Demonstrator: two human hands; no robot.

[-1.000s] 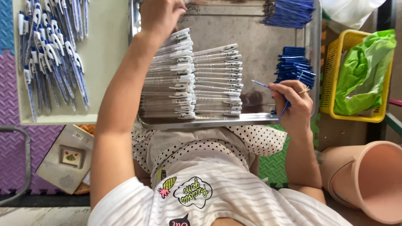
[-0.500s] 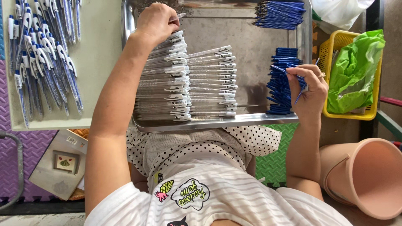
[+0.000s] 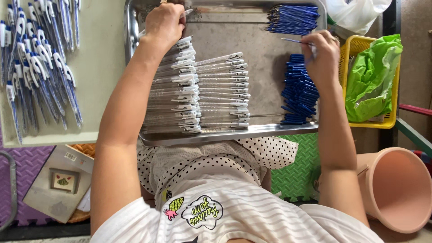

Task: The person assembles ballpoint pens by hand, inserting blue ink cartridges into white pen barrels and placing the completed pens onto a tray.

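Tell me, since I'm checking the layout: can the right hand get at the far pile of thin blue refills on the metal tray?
Probably yes: the right hand sits just below that far pile of thin blue refills, with bare metal tray between.

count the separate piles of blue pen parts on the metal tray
2. One pile of blue pen parts lies at the tray's far right corner; the other pile lies along its right side, partly hidden under the right hand.

Blue refills [image 3: 299,96] — green, yellow basket [image 3: 355,47]
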